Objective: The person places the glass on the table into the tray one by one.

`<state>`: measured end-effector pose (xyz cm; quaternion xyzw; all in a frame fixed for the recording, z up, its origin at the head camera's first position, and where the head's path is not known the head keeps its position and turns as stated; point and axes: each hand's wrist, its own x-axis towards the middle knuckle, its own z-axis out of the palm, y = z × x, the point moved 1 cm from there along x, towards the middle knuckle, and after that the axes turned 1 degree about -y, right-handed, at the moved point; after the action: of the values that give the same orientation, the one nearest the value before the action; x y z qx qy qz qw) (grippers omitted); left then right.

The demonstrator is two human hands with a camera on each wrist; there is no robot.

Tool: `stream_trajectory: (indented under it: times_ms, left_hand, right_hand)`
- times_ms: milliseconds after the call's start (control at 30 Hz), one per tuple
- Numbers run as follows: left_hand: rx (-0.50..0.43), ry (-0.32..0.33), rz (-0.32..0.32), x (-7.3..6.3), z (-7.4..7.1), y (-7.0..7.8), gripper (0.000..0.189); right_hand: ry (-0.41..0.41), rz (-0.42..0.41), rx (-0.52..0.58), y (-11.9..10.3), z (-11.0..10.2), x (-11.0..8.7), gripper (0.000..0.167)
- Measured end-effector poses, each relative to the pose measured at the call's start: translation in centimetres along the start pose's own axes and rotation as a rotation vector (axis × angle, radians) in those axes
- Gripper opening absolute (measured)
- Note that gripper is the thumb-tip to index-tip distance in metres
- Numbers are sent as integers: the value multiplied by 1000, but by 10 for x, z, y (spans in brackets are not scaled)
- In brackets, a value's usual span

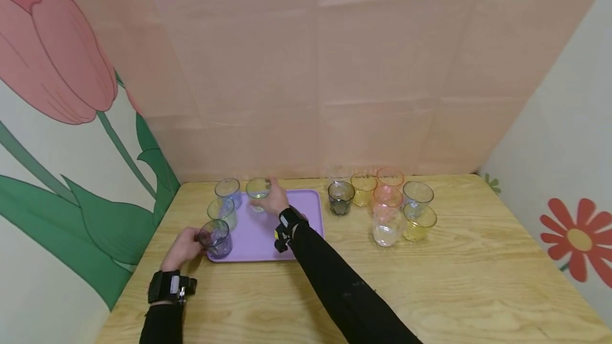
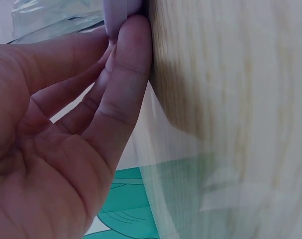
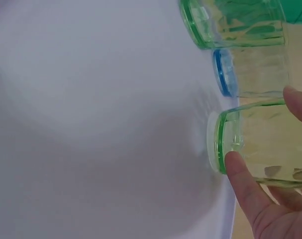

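Observation:
The purple tray [image 1: 268,232] lies on the table. At its front left corner my left hand [image 1: 184,248] pinches the tray's rim [image 2: 116,17] between thumb and fingers, beside a purple glass [image 1: 217,240]. My right hand [image 1: 274,199] grips a pale green glass [image 3: 262,142] by its sides at the back of the tray. Whether that glass touches the tray or hangs just over it, I cannot tell. Along the tray's left side, behind the purple glass, stand another green glass [image 1: 223,214] and a blue glass [image 1: 229,192].
Right of the tray stands a group of several glasses: a grey one [image 1: 341,199], yellow ones [image 1: 419,223], pink ones [image 1: 389,195], a clear one [image 1: 386,230] and a bluish one [image 1: 418,194]. A pink-beige sheet [image 1: 315,68] covers the back wall behind the wooden table [image 1: 478,269].

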<state>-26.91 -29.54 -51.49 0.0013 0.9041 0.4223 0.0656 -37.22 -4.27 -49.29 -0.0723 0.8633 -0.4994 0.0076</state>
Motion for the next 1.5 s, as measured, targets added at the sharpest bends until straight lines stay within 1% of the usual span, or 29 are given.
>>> stream_trajectory:
  times_ms: [133,233,433,533,667,767,1000,1100,1233,1333,1400,1500]
  left_hand:
    - [-6,1,-9,0,0,-1,22]
    - [-12,3,4,1,0,-1,22]
    - [-24,-3,16,1,2,-1,24]
    - [-33,-4,1,2,1,-1,26]
    - [-45,-5,-3,2,1,-1,29]
    - [-40,-10,14,1,2,0,28]
    - [-33,1,-26,1,3,1,29]
    - [-32,-4,-30,1,2,2,29]
    - [-32,0,-33,2,2,1,29]
    - [-27,2,-18,3,2,0,30]
    - [-28,1,-9,3,2,-2,31]
    - [-38,1,-16,3,3,-3,29]
  right_hand:
    - [-13,-12,-30,-3,-1,1,86]
    - [-25,-23,-58,-4,0,4,87]
    - [-60,3,-92,-5,0,10,88]
    - [-74,6,-96,-7,-2,11,89]
    - [-91,-9,-109,-8,-2,12,88]
    - [-97,-9,-122,-8,-1,12,87]
    - [-118,10,-110,-7,0,13,89]
    - [-128,12,-107,-8,0,14,89]
    - [-124,-8,-128,-9,0,15,87]
    - [-111,-24,-133,-10,1,15,86]
    - [-110,-14,-127,-11,2,15,85]
    - [-107,13,-114,-12,4,16,85]
